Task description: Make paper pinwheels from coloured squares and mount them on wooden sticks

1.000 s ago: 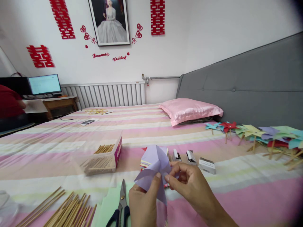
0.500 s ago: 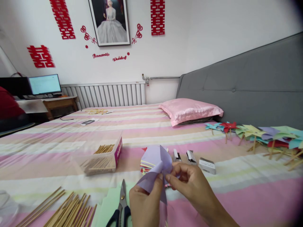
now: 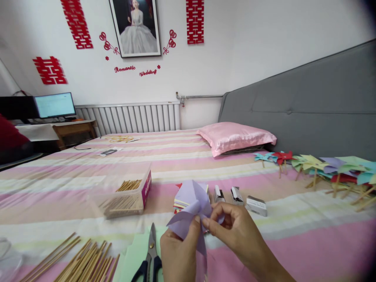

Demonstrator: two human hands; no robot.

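Note:
A purple paper pinwheel [image 3: 188, 213] with curled blades is held up between my two hands. My left hand [image 3: 180, 250] is closed on it from below left, thumb pressed near its centre. From the right, my right hand [image 3: 235, 227] pinches the paper beside the centre with thumb and forefinger. Behind the pinwheel lies a stack of coloured paper [image 3: 179, 203], partly covered by it. Scissors [image 3: 151, 250] with dark handles lie to the left of my left hand, on light green paper sheets [image 3: 132, 248].
Wooden sticks [image 3: 88, 260] lie at front left. A clear plastic box [image 3: 126, 203] of sticks stands behind them. Small boxes [image 3: 256, 205] sit beyond my right hand. Finished pinwheels [image 3: 337, 166] lie at right near a pink pillow [image 3: 237, 137]. A person in a red sleeve [image 3: 10, 135] is at far left.
The pinwheel's blades have turned and tilted slightly left between my hands. The right fingertips have shifted a little left. Both hands keep hold of the paper.

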